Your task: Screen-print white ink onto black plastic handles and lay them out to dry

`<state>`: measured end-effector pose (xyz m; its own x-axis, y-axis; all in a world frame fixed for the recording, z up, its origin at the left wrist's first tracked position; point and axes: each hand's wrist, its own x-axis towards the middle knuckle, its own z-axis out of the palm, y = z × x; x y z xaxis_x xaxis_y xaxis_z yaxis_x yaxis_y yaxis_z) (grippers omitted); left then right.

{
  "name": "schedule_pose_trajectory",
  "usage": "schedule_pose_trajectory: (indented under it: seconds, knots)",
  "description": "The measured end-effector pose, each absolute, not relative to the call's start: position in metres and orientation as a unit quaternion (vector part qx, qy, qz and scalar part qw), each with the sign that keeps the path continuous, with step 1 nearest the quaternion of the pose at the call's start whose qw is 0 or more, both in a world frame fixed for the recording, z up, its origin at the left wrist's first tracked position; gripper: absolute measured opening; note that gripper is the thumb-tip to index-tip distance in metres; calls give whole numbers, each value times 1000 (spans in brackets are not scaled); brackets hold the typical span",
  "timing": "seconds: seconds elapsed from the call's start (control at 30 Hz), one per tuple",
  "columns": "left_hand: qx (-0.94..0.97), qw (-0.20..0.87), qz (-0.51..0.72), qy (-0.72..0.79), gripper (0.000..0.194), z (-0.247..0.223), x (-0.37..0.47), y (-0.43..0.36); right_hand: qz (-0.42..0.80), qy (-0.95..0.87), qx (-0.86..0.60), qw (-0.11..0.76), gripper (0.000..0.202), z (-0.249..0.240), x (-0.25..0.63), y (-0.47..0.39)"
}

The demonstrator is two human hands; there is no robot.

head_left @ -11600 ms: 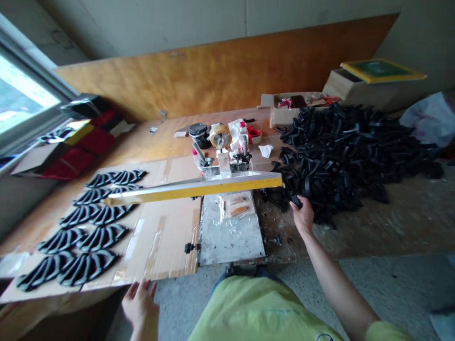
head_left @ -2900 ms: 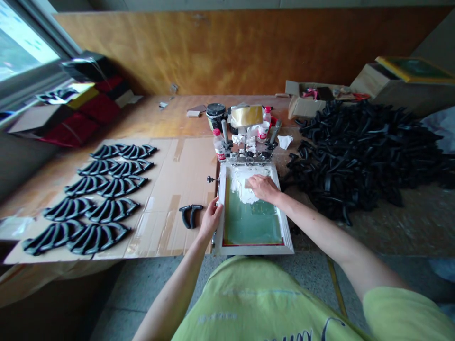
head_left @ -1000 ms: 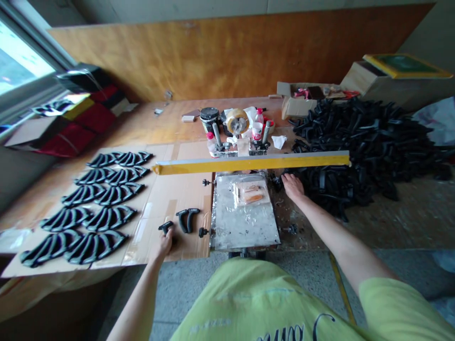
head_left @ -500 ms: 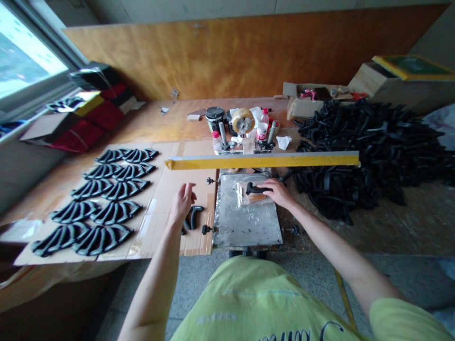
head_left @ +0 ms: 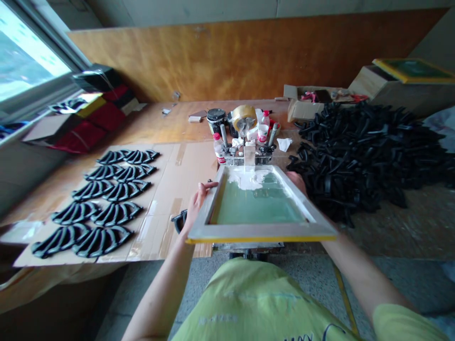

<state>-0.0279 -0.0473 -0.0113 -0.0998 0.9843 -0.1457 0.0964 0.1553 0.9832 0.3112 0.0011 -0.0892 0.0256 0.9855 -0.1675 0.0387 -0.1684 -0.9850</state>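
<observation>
A silk-screen frame with green mesh lies low over the work plate, white ink spread along its far end. My left hand is at the frame's left side, a finger stretched out to the edge; its other fingers are partly hidden. Beyond the right side of the frame shows my right hand, its fingers mostly hidden and that forearm passing behind the frame's corner. The black handle-shaped piece on the plate is covered from view. Beside my left wrist lie black curved pieces on the cardboard.
Rows of black curved pieces lie on cardboard at left. A large heap of black pieces covers the right. Behind the frame stand a tape roll, a black-lidded tub, bottles and a cup.
The screen frame has swung down from edge-on to nearly flat over the plate. My right hand has let go of the black piece and shifted right; my left hand has moved right to the frame's side.
</observation>
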Motion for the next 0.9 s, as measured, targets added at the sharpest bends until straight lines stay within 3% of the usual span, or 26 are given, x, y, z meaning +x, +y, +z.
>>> schedule_pose_trajectory:
  seconds: [0.07, 0.13, 0.2, 0.27, 0.37, 0.43, 0.67, 0.9]
  knots:
    - [460, 511, 403, 604, 57, -31, -32, -62, 359, -530, -622, 450, 22, -78, 315, 18]
    - [447, 536, 374, 611, 59, -56, -33, -71, 181, -638, -631, 402, 42, -70, 301, 36]
    - [438, 540, 363, 620, 68, -80, -33, -76, 96, -738, -578, 335, 59, -67, 275, 52]
    - [443, 528, 359, 629, 71, -100, -33, -77, 79, -795, -536, 273, 53, -68, 248, 63]
    - [453, 520, 352, 633, 71, -116, -34, -77, 87, -824, -529, 181, 25, -76, 222, 60]
    - [451, 524, 349, 633, 71, -121, -36, -77, 91, -838, -518, 147, 20, -82, 218, 45]
    - [431, 529, 360, 636, 69, -120, -37, -77, 121, -931, -318, 131, 20, -80, 238, -7]
    - [440, 536, 350, 630, 73, -118, -39, -74, 95, -895, -407, 155, 18, -76, 225, -7]
